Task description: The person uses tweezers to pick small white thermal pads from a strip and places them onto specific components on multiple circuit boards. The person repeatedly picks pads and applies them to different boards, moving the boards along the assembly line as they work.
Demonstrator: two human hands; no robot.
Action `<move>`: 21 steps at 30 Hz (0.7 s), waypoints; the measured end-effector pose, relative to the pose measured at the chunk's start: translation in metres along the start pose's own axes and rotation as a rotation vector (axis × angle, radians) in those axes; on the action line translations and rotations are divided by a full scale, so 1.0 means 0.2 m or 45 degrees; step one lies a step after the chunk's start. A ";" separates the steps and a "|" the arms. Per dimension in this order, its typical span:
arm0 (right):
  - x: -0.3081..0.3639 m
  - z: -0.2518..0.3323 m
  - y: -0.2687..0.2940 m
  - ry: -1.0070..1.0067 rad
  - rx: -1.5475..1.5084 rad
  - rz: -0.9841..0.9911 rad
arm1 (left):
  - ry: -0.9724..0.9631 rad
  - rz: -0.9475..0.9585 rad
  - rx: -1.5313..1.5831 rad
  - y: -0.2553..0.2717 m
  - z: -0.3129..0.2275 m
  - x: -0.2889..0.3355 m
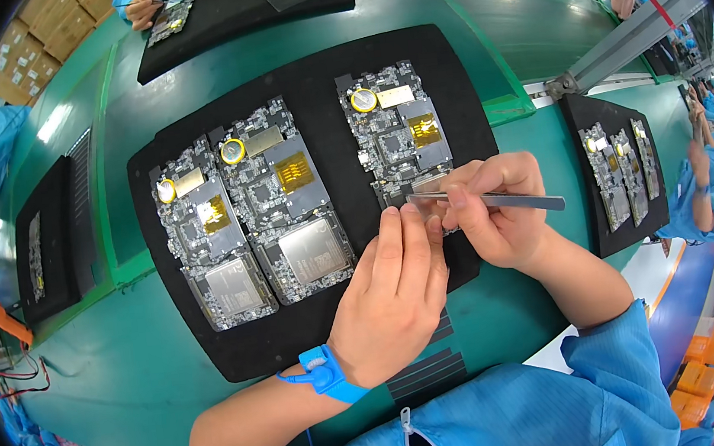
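Note:
Pinched between the thumb and fingers of my right hand (503, 207) is a pair of metal tweezers (524, 201). Its tip points left, over the lower end of a circuit board (396, 136). My left hand (398, 284) stretches its fingers onto that same lower end, fingertips close to the tweezers' tip. The hands cover much of this part, so what the tip touches is hidden. The board carries a round yellow-rimmed coin cell (363, 99) and an amber tape patch (424, 130). A blue strap (328, 374) circles my left wrist.
Two similar boards, one in the middle (284, 196) and one further left (199, 213), lie on the same black mat (321, 131). More boards rest on a right-hand mat (614, 222). Across the green table (99, 337), a co-worker's hand (145, 8) touches another board.

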State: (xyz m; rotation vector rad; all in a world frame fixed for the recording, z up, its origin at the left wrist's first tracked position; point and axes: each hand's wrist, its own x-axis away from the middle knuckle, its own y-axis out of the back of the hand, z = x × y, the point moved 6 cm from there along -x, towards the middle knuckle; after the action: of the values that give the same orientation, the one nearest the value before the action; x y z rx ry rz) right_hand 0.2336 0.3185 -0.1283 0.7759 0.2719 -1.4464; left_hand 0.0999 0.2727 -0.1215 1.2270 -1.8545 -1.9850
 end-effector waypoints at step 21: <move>0.40 0.23 0.15 -0.972 -0.688 -0.129 | -0.567 0.300 0.450 0.10 -0.23 0.32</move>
State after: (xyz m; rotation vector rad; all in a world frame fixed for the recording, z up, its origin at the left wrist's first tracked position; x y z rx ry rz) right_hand 0.2610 0.2256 -0.1338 -0.2455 0.0981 -1.5600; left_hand 0.0804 0.1937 -0.1281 0.6107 -2.5110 -1.9700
